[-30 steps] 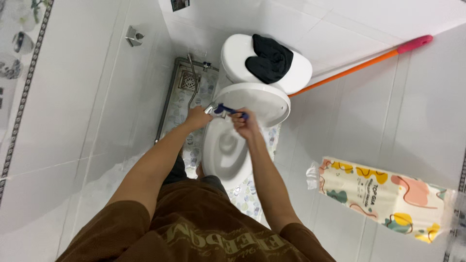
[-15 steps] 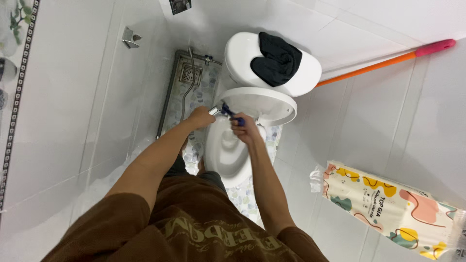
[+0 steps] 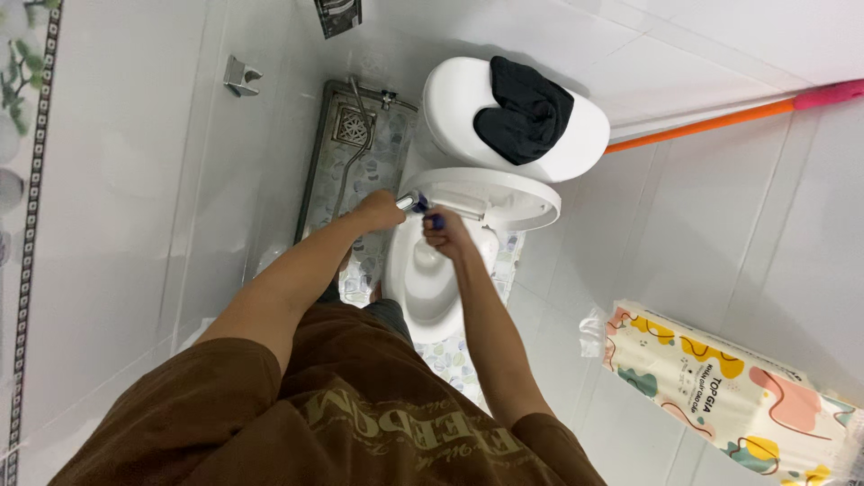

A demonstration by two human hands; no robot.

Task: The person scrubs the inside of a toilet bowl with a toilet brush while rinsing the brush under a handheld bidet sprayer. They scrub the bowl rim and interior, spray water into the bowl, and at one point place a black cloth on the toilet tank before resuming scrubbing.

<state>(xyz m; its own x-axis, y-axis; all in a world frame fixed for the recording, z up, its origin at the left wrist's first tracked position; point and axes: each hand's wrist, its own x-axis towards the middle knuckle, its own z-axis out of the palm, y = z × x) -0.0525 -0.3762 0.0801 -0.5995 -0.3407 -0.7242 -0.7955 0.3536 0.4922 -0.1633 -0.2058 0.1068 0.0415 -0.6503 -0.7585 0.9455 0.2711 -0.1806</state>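
White-tiled walls frame the toilet bowl [image 3: 432, 279] at frame centre, where the left hand [image 3: 378, 211] and right hand [image 3: 445, 236], fingers closed on a small blue-and-silver tool [image 3: 418, 207], have stayed above the bowl's rear rim since a second ago.

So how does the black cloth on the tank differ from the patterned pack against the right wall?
The black cloth is plain, dark and crumpled in a loose heap; the patterned pack is pale with coloured shapes and keeps a long, smooth, wrapped form. The cloth rests on the white toilet tank lid, while the pack sits by the tiled right wall, far from both hands. Neither hand touches either one.
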